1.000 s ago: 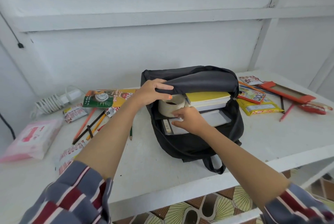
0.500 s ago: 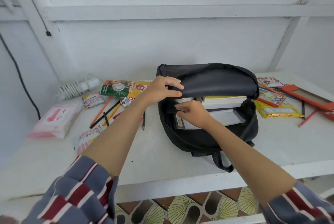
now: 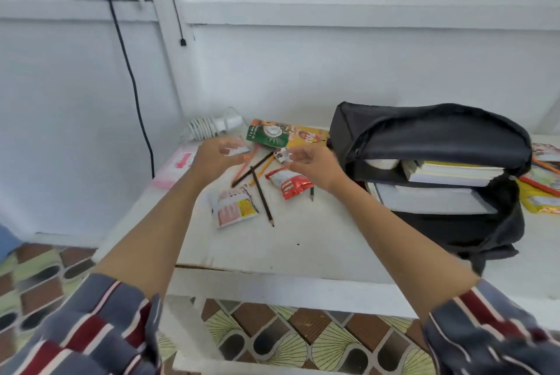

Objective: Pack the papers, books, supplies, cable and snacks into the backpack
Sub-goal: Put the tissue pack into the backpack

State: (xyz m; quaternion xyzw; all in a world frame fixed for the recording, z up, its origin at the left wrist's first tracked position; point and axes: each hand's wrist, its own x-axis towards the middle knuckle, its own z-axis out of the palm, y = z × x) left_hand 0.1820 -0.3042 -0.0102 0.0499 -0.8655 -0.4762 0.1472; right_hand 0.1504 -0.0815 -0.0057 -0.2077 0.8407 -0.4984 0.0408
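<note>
The black backpack lies open on the white table, with books and a tape roll inside. Left of it, both my hands hover over loose pencils and snack packets. My left hand is open, fingers loosely curled, above a small packet. My right hand is open too, just above a red and white snack packet. A pink and yellow packet lies nearer me. A coiled white cable sits at the back.
A green and yellow pouch lies at the back, a pink tissue pack at the left edge. More yellow packets lie right of the backpack. A black cord hangs down the wall from a plug.
Both hands left the backpack and moved left over the pencils and snacks. The flap is no longer held up. My view has swung left.
</note>
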